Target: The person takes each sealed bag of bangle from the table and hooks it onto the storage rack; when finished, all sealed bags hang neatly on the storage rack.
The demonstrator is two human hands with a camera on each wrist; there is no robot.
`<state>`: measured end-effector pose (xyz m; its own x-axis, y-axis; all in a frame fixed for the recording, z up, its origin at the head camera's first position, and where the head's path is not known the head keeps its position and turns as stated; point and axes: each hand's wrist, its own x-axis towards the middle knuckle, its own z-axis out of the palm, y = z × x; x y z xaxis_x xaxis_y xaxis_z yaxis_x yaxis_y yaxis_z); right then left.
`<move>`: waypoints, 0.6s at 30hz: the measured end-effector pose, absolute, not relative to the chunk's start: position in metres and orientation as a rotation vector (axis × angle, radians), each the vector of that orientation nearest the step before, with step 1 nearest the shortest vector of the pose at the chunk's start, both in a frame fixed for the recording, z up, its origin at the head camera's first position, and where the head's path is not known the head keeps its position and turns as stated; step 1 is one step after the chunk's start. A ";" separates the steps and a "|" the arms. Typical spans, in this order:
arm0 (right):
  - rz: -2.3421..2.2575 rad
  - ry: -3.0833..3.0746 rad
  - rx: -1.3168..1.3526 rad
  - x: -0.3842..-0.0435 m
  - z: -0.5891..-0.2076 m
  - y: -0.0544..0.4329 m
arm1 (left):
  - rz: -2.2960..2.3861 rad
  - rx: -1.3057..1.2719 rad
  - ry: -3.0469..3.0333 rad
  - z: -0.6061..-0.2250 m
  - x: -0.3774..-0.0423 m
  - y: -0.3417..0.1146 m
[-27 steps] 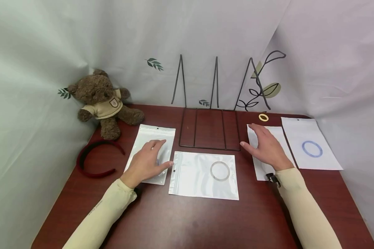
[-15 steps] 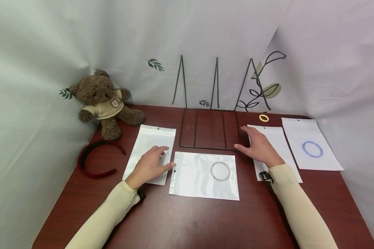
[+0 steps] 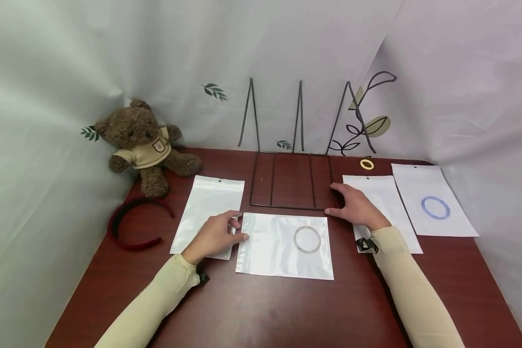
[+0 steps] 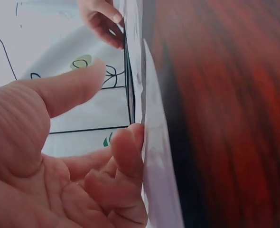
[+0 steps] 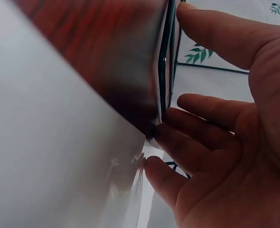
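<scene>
In the head view my left hand (image 3: pixel 215 236) is over the lower right part of a white zip bag (image 3: pixel 209 198), its thumb reaching over the zip end of the middle bag (image 3: pixel 269 249). That middle bag lies crosswise and shows a pale, clear ring (image 3: pixel 307 239) near its right end. The left wrist view has fingertips (image 4: pixel 128 142) right at a bag's surface, fingers bent and thumb apart. My right hand (image 3: pixel 355 208) spans the left edge of another white bag (image 3: pixel 380 195), thumb and fingers spread by the wire rack's (image 3: pixel 282 207) front right corner. Neither hand holds anything.
A bag with a blue ring (image 3: pixel 436 208) lies at the far right, with a small yellow ring (image 3: pixel 367 165) behind the bags. At left are a dark red headband (image 3: pixel 135 245) and a teddy bear (image 3: pixel 145 145). White cloth (image 3: pixel 178 58) closes off the back and sides.
My left hand has slid right and nearer, to the zip end of the middle bag. My right hand has moved left and nearer, off most of its bag. The objects stay put.
</scene>
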<state>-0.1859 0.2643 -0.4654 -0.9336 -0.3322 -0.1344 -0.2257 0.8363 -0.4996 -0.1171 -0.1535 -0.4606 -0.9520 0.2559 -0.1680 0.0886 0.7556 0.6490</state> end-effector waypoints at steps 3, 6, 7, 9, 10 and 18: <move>-0.713 2.806 -0.450 -0.187 -0.467 0.264 | 0.981 0.243 2.724 -0.462 -0.117 -0.153; -0.707 2.809 -0.450 -0.187 -0.468 0.264 | 0.971 0.247 2.722 -0.463 -0.116 -0.151; -0.707 2.811 -0.446 -0.187 -0.469 0.265 | 0.964 0.255 2.720 -0.463 -0.116 -0.149; -0.709 2.810 -0.438 -0.187 -0.470 0.265 | 0.955 0.268 2.713 -0.462 -0.114 -0.147; -0.710 2.810 -0.436 -0.187 -0.470 0.266 | 0.956 0.272 2.709 -0.462 -0.114 -0.145; -0.705 2.803 -0.429 -0.187 -0.468 0.265 | 0.919 0.310 2.694 -0.462 -0.115 -0.141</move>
<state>-0.1871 0.2653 -0.4685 -0.9335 -0.3308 -0.1388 -0.2257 0.8423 -0.4894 -0.1151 -0.1407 -0.4615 -0.9384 0.2883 -0.1904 0.1119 0.7749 0.6220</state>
